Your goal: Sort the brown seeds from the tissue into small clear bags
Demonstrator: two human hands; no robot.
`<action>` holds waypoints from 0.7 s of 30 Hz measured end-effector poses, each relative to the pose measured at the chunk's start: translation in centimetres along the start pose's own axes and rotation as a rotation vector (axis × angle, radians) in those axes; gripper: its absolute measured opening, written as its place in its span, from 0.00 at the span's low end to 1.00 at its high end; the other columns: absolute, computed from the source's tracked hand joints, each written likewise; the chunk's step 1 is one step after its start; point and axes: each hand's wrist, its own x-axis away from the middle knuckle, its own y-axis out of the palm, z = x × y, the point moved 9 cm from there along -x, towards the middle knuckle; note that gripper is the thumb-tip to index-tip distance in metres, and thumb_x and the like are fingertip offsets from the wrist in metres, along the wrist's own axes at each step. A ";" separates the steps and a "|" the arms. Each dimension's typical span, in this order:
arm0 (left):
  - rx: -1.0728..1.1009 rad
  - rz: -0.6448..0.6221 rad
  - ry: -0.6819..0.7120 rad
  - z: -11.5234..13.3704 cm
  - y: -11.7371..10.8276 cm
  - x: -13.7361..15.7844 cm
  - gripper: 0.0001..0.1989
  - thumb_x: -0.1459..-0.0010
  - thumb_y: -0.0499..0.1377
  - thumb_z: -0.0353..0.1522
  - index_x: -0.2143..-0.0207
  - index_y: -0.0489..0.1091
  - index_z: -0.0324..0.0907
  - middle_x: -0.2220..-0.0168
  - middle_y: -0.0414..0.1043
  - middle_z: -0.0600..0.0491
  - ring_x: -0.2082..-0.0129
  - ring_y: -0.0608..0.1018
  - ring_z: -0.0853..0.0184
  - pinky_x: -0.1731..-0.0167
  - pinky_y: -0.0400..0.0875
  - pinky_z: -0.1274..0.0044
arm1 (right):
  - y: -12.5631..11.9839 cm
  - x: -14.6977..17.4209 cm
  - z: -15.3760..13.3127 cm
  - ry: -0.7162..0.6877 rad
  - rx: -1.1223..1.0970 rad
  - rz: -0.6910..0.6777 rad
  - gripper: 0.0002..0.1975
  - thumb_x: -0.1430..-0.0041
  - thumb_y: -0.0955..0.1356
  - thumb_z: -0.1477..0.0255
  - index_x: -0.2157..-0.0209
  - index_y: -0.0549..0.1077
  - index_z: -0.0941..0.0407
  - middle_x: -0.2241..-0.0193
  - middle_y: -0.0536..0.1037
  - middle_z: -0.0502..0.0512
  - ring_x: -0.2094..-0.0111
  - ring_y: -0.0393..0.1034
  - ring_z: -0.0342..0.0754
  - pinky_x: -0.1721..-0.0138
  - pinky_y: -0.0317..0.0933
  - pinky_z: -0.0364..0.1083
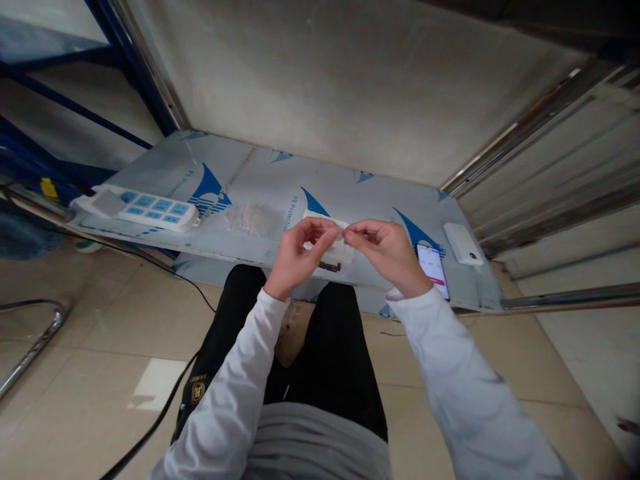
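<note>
Two bare hands at work over the near edge of the table (260, 177). My left hand (300, 257) comes in from the left, palm inward, fingers curled, thumb stretched toward the forefinger; my right hand (390, 253) mirrors it, wrist bent inward. Both pairs of fingertips nearly meet at the middle. Thumb and forefinger look close on each side; whether they clamp something small, I cannot tell. Just below them lies a white sheet (344, 252), partly hidden by my hands, with a slim dark piece (330, 267) at its near side.

Surface: grey film printed "PE Protective" with blue marks. Pale wall (320, 87) behind, blue metal frame (125, 73) at left, beige tiled floor (100, 393) below.

Count: one power strip (155, 209) at far left, white with blue socket faces; clear plastic packaging (250, 219) between it and my left hand, pieces uncountable; one smartphone (433, 270), screen lit, by my right wrist; one white rounded device (463, 244) beyond it; one sheet; one dark piece.
</note>
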 end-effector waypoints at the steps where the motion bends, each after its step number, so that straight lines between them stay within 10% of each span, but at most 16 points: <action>1: 0.010 -0.021 -0.008 -0.1 0.1 0.0 0.12 0.44 0.60 0.40 0.66 0.71 0.38 0.68 0.74 0.50 0.71 0.74 0.72 0.68 0.70 0.79 | 0.1 0.0 -0.1 -0.006 0.008 -0.011 0.15 0.49 0.71 0.61 0.69 0.77 0.59 0.70 0.79 0.55 0.69 0.72 0.46 0.66 0.64 0.44; 21: 0.009 0.020 -0.047 -0.7 -0.2 0.2 0.10 0.47 0.62 0.38 0.72 0.73 0.39 0.74 0.74 0.53 0.73 0.75 0.71 0.70 0.72 0.78 | -0.5 1.3 2.3 0.128 -0.169 0.102 0.15 0.52 0.73 0.60 0.70 0.77 0.59 0.75 0.78 0.53 0.74 0.70 0.43 0.70 0.64 0.43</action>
